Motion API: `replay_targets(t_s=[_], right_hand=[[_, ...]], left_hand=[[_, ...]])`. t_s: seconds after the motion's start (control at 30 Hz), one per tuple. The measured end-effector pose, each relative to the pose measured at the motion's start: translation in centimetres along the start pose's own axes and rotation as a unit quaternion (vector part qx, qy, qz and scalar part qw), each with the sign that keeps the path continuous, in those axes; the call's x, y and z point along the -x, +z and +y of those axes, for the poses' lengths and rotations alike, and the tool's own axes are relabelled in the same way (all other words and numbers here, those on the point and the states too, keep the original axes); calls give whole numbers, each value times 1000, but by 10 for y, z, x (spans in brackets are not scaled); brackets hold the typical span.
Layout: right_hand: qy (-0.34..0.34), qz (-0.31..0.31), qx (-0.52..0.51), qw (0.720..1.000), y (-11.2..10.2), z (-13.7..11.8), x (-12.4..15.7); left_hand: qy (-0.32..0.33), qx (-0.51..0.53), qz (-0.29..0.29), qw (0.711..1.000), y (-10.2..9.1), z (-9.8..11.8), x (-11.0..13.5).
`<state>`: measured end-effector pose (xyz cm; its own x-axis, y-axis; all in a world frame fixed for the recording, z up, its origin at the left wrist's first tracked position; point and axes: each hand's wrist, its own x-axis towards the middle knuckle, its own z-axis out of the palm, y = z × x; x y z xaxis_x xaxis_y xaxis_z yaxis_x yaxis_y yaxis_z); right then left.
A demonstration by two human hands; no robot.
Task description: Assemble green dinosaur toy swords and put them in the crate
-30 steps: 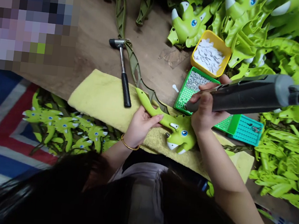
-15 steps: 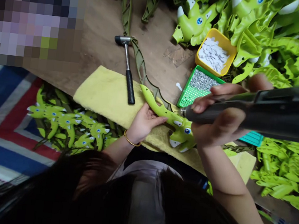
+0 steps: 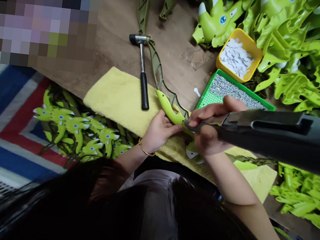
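Compared with the earlier frame, the dark grey handheld power tool [image 3: 276,135] now lies more across the view, and the head of the lime-green plastic dinosaur toy [image 3: 168,111] is mostly hidden under the right hand [image 3: 209,129]. Its blue eye does not show anymore, and only a white horn [image 3: 191,154] can be seen below this hand.

The right hand is clenched around the front of the tool, and the thin metal tip points to the toy near its neck. Maybe the tip touches the green plastic, but the fingers cover this place, so I cannot tell surely. The left hand [image 3: 161,131] is grasping the toy's long tail from below, palm turned up, with a thin gold bangle [image 3: 146,149] on the wrist. The toy rests on a folded yellow towel [image 3: 116,99] under both hands.

Beyond the hands, on the brown wooden counter [image 3: 115,26], lies a steel hammer with black handle [image 3: 144,83]. Ahead of the right hand are a green tray of small grey metal pieces [image 3: 233,88] and a yellow box of white pieces [image 3: 238,57]. Left of the left hand is a striped blue, red and white rug [image 3: 7,145].
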<state>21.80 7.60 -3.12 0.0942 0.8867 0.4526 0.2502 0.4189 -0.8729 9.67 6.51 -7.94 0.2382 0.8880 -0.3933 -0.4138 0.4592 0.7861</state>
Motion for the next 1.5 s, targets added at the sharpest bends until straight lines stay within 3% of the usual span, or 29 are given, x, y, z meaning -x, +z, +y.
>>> replay_targets(t_s=[0.1,0.17,0.23,0.3,0.37,0.47,0.57,0.7,0.83,1.0,1.13,1.23,1.4,1.5], right_hand=[[-77,51,-53,994,-2,-6,-13],[-98,123,-66,985,-8,-3,-31],[-131,227,-49,964,-15,8,-49],[-127,276,7,953,-21,26,-62],[-90,268,48,958,-26,45,-65],[-43,218,30,974,-29,63,-57],[3,151,15,988,-32,67,-48],[35,104,82,991,-32,63,-44],[25,125,121,984,-29,54,-44],[-27,177,66,982,-28,28,-51],[-61,196,-6,979,-7,-9,-60],[-79,150,-36,985,22,-26,-60],[-58,78,131,987,52,-18,-49],[-43,72,105,991,52,-4,-44]], left_hand=[[-18,8,0,1000,1,0,3],[-37,15,-5,999,3,2,6],[-60,7,-16,998,4,5,9],[-72,-9,-14,997,3,10,8],[-52,-16,18,998,0,15,4],[6,-14,60,998,-7,22,-7],[21,-16,53,998,-11,25,-14],[17,-13,43,999,-13,25,-15],[17,-7,42,999,-12,23,-16],[32,3,48,998,-7,18,-18],[31,7,24,999,-4,12,-19],[29,18,15,999,-4,10,-20],[36,28,20,999,-4,14,-19],[29,18,13,999,-4,17,-17]])
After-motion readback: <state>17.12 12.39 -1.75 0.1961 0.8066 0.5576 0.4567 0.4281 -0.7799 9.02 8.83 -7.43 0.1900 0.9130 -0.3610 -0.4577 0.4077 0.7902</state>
